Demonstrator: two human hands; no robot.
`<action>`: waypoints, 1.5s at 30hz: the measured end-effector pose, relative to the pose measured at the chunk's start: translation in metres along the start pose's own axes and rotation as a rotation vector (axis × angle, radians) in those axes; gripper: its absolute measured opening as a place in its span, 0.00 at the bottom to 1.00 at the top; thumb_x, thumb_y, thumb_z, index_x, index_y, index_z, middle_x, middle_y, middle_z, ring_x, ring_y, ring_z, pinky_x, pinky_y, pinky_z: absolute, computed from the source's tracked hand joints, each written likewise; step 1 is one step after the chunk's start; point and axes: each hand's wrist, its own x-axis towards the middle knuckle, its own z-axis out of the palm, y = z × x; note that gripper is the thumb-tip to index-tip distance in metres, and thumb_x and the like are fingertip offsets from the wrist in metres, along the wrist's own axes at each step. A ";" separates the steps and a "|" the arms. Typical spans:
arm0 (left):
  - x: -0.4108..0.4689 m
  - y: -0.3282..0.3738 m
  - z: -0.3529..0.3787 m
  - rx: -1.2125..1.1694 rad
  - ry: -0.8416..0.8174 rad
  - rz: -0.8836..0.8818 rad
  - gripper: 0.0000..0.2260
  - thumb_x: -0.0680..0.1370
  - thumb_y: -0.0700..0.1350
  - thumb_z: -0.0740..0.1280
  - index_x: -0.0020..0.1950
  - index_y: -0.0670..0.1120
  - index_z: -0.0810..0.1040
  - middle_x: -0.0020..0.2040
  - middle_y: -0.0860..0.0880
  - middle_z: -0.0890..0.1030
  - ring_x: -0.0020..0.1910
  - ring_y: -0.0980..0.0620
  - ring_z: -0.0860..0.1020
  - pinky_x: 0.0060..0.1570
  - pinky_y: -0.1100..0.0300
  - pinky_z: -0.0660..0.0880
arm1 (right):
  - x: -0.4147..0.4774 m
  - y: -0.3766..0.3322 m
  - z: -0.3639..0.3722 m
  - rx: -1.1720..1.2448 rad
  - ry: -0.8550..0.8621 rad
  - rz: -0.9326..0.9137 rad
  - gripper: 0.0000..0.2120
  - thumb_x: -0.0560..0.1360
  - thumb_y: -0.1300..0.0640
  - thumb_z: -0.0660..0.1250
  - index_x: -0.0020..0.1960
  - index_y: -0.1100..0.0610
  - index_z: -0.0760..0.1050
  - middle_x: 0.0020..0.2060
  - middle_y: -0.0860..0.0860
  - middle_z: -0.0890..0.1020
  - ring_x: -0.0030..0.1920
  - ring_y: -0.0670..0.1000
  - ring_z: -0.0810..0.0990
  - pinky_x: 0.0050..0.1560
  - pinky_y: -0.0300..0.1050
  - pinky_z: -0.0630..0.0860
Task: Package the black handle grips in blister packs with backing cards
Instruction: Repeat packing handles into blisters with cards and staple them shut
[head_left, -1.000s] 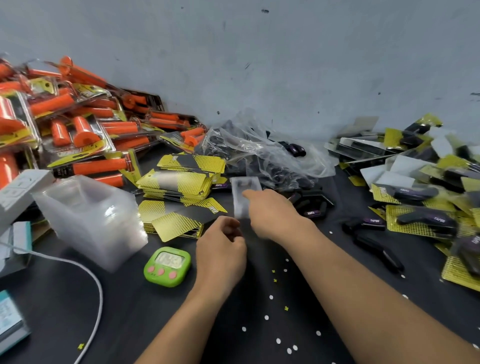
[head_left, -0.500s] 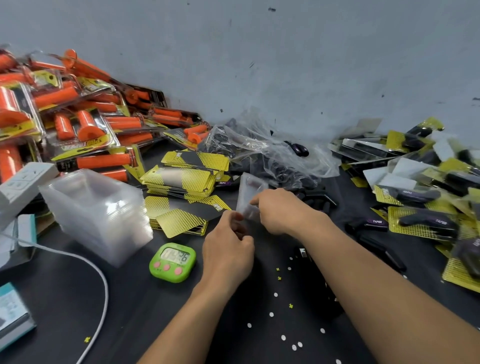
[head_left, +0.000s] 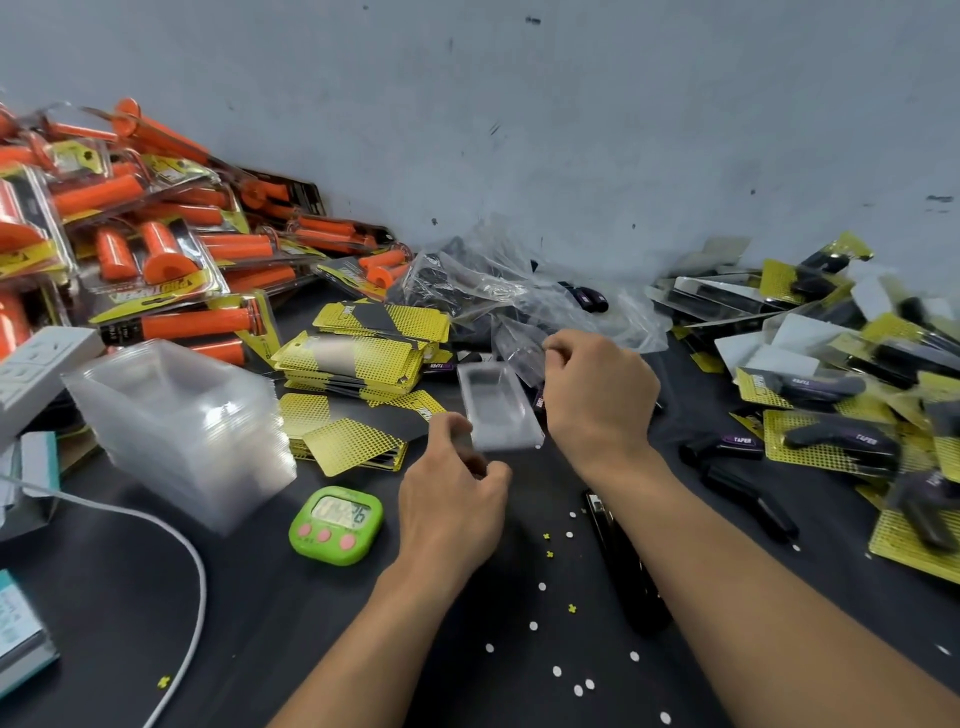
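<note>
Black tabletop (head_left: 260, 597) is cluttered; left hand (head_left: 452, 499) pinches a clear blister shell (head_left: 496, 402) by its near corner, right hand (head_left: 597, 395) is curled, seemingly pinching a thin plastic bag (head_left: 519, 348).

I work at a packing station in a small workshop: my dark surface (head_left: 130, 597) stands against a bare, scuffed wall (head_left: 519, 130), heaped with sealed packs of orange grips (head_left: 156, 234) on the left and finished black-grip packs (head_left: 831, 441) on the right. Nested clear blister shells (head_left: 182, 431), stacked yellow backing cards (head_left: 358, 358) and a green timer (head_left: 337, 525) sit between them.
</note>
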 end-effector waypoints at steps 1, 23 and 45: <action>-0.002 0.001 0.000 -0.012 0.001 0.043 0.17 0.72 0.48 0.68 0.52 0.62 0.64 0.37 0.59 0.80 0.40 0.56 0.77 0.42 0.55 0.68 | 0.000 0.000 0.001 0.033 -0.002 -0.019 0.08 0.79 0.56 0.67 0.47 0.50 0.85 0.37 0.50 0.86 0.41 0.59 0.82 0.50 0.47 0.68; -0.003 0.004 -0.004 -0.398 0.107 -0.059 0.07 0.78 0.47 0.62 0.46 0.51 0.79 0.33 0.51 0.83 0.33 0.51 0.81 0.37 0.54 0.75 | -0.109 0.021 -0.049 0.153 0.104 -0.316 0.08 0.68 0.65 0.75 0.44 0.54 0.84 0.37 0.47 0.83 0.38 0.54 0.78 0.47 0.45 0.71; 0.005 -0.010 -0.006 -0.054 -0.055 -0.118 0.09 0.74 0.51 0.70 0.53 0.59 0.83 0.35 0.57 0.82 0.37 0.61 0.79 0.36 0.66 0.69 | 0.011 0.101 -0.009 -0.193 -0.686 0.184 0.22 0.75 0.68 0.66 0.59 0.45 0.78 0.60 0.55 0.81 0.56 0.57 0.80 0.48 0.45 0.74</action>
